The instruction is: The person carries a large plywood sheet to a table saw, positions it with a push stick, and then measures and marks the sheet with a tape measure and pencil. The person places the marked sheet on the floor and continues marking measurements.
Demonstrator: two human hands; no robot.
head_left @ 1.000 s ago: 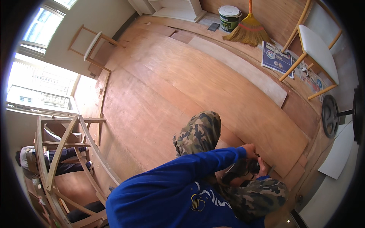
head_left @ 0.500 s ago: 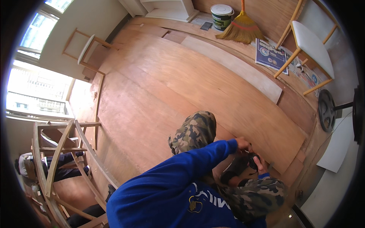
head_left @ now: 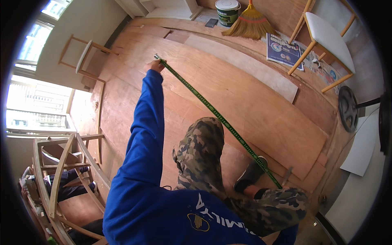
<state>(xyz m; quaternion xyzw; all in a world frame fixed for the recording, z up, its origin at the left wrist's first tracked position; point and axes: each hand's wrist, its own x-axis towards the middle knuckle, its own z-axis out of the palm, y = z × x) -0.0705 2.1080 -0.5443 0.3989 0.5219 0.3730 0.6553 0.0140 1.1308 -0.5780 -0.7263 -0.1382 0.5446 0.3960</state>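
My left hand (head_left: 154,65) is stretched far forward over the floor, fingers closed on the metal-tipped end of a tape measure. The green blade of the tape measure (head_left: 212,109) runs out straight and taut, slanting from that hand down to the right past my raised knee. Its lower end passes over my dark shoe (head_left: 254,173) and goes out of sight behind my bent right leg (head_left: 269,208) in camouflage trousers. Neither the tape's case nor my right hand shows; that leg hides the area.
Plywood sheets (head_left: 245,102) cover the floor. A strip of wood (head_left: 287,176) lies by my right knee. Along the far side are a bucket (head_left: 227,18), a broom (head_left: 250,24), newspaper (head_left: 281,51) and a chair (head_left: 328,38). A wooden frame (head_left: 57,175) stands left, with a person behind it.
My left hand has swung from beside my right hand out to the far left, drawing the tape blade out. My right hand and the dark case have gone out of sight.
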